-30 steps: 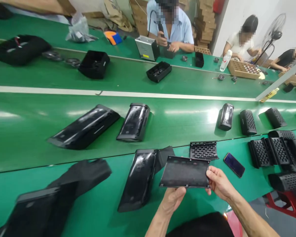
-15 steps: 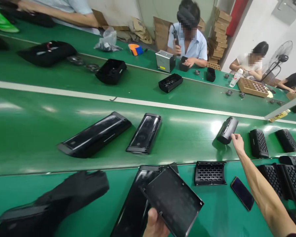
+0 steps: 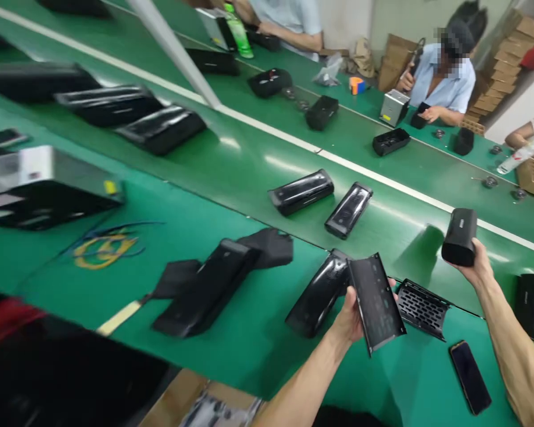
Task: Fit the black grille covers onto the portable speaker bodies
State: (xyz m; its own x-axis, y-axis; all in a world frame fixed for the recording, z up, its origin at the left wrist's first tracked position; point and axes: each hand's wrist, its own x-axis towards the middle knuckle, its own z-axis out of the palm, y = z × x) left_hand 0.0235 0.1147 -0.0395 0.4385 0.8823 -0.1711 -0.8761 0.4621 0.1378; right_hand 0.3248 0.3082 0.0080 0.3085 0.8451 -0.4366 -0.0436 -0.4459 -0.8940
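My left hand (image 3: 349,317) grips a flat black panel (image 3: 376,302), tilted on edge above the green bench (image 3: 231,350). My right hand (image 3: 474,267) is closed round a small black speaker body (image 3: 460,236), lifted off the green conveyor belt (image 3: 249,172). Beside the panel lies a long glossy black housing (image 3: 315,293). A perforated black grille (image 3: 420,308) rests between my two arms.
A phone (image 3: 469,376) lies by my right forearm. Two black housings (image 3: 324,198) sit on the belt, larger ones (image 3: 160,127) farther left. A black housing with cloth (image 3: 213,284), coiled wires (image 3: 102,246) and a metal box (image 3: 40,184) are on the bench. A person (image 3: 445,83) works opposite.
My right hand reached out to the belt, took the small speaker body and lifted it. My left hand kept the panel and turned it on edge. The view swung left.
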